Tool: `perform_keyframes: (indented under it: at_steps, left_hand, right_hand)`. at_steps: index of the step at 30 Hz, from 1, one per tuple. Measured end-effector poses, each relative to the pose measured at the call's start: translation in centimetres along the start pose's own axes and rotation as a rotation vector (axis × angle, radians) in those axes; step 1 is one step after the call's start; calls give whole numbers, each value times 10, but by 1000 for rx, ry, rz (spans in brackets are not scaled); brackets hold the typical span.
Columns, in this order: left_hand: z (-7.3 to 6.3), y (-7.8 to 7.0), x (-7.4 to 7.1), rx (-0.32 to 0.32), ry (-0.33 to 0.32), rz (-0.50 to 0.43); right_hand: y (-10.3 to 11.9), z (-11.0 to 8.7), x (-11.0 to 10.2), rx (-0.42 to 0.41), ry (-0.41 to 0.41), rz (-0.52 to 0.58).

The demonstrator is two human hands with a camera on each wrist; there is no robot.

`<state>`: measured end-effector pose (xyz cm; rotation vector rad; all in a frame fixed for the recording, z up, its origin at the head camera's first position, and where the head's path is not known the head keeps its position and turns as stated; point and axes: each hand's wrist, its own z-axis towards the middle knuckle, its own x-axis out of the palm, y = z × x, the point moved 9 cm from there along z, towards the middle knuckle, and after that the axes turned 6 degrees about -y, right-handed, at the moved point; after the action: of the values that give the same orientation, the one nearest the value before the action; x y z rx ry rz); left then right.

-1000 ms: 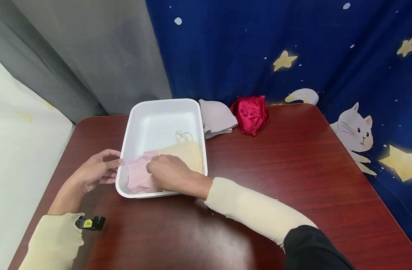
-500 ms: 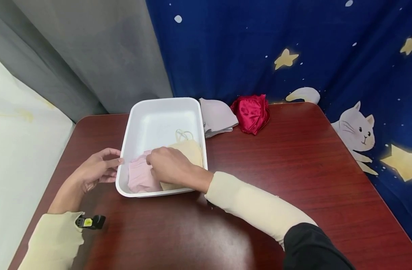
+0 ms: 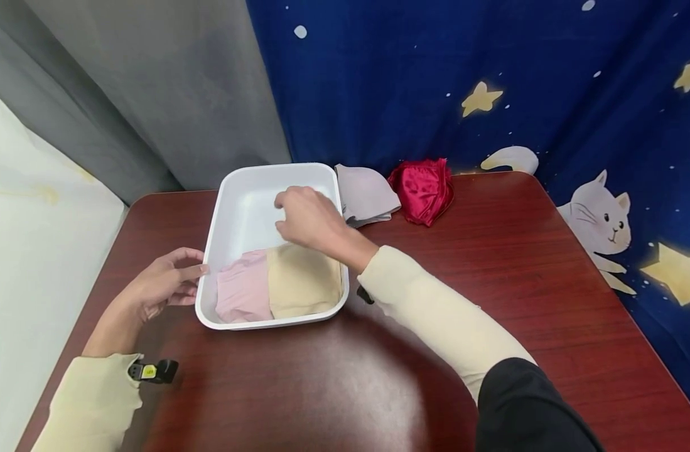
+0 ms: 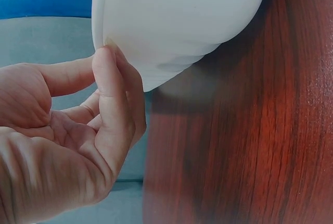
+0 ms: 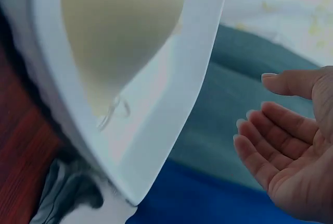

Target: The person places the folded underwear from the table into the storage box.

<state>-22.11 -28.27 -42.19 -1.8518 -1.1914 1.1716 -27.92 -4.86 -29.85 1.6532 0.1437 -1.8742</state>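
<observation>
Your shiny red-brown table (image 3: pixel 520 276) stands by a gray curtain (image 3: pixel 164 81) and a blue curtain (image 3: pixel 373 81) with yellow stars (image 3: pixel 481 99) and a cat (image 3: pixel 596 220).

Two cloths (image 3: pixel 306 281) adjoin inside the tub (image 3: pixel 250 221), left of two bundles (image 3: pixel 422 192).

Over my head feed I see a worktop (image 3: pixel 525 270) of glossy reddish-brown wood grain, its far corners rounded, with a pale glare in the near middle. A white tub (image 3: pixel 248 213) sits on its far left half. Right of that, along the far edge, I make out a folded pale grey cloth (image 3: pixel 367 193), then a bunched crimson satin cloth (image 3: pixel 422 191) just beside it.
</observation>
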Motion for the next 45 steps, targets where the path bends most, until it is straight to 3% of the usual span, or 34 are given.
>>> perform_keyframes:
  at_steps: [8, 16, 26, 38, 45]
  left_hand:
    - [-1, -1, -1, -6, -14, 11]
    - [0, 0, -1, -11, -4, -3]
    - [1, 1, -2, -10, -4, -6]
    - [0, 3, -2, -8, -7, -4]
    - [0, 1, -2, -10, -10, -3]
  right_hand:
    - [-45, 15, -15, 126, -74, 77]
    - [-91, 20, -26, 332, -95, 302]
    - [-144, 19, -33, 527, -112, 381]
    - [-184, 14, -32, 621, -157, 394]
    - [-211, 6, -21, 736, -165, 578]
